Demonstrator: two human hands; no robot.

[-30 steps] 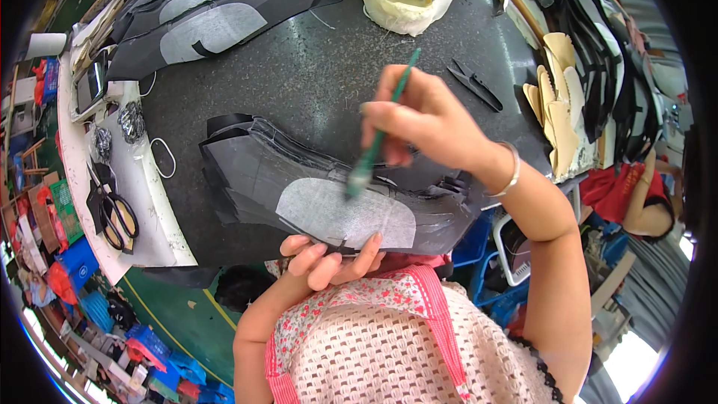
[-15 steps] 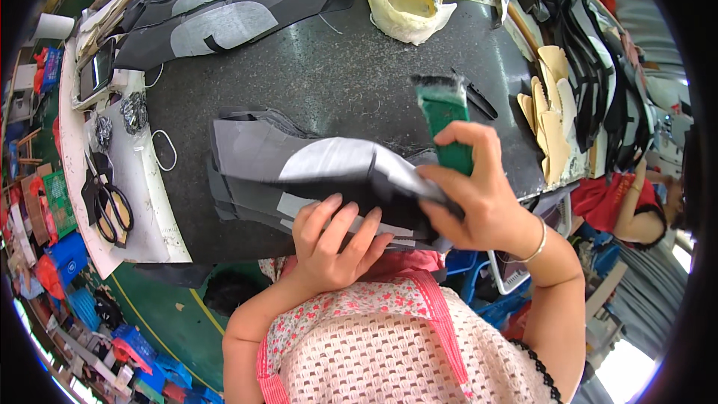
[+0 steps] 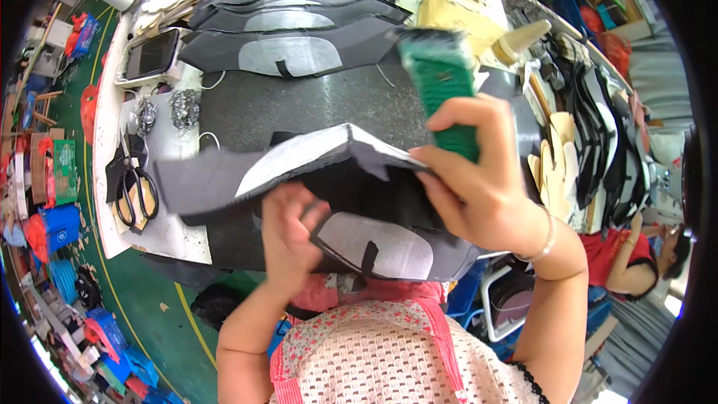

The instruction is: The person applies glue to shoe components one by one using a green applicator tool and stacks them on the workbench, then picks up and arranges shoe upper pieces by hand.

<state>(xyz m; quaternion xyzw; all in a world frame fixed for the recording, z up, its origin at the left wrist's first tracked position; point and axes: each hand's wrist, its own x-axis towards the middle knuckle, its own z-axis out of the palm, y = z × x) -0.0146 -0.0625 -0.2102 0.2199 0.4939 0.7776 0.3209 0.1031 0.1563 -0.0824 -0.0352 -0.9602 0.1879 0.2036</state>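
My right hand (image 3: 479,172) is closed at the right end of a dark cut panel (image 3: 299,153), thumb and finger pinching its corner, while the same fingers carry a flat green-handled brush (image 3: 441,90) with its bristles pointing away from me. The panel lies to the left of this hand, its long axis running left to right, raised at an angle and bent to a ridge along its white patch. My left hand (image 3: 292,239) is in front of the panel's near edge, left of its middle, fingers half curled and blurred; I cannot tell whether it touches anything. The right hand is the nearer one to the panel's right corner, the left to its lower middle.

In front of the panel, partly under it, lies a second panel (image 3: 404,254) with a pale notched patch, close to the table's near edge and my apron (image 3: 359,314). Beyond the panel, a strip of dark tabletop (image 3: 292,105) runs up to a row of similar panels (image 3: 217,49), giving room on that side. To its left, black-handled scissors (image 3: 146,193) sit just beside its blurred end; to its right, past my hand, stand beige cut-outs (image 3: 557,157).
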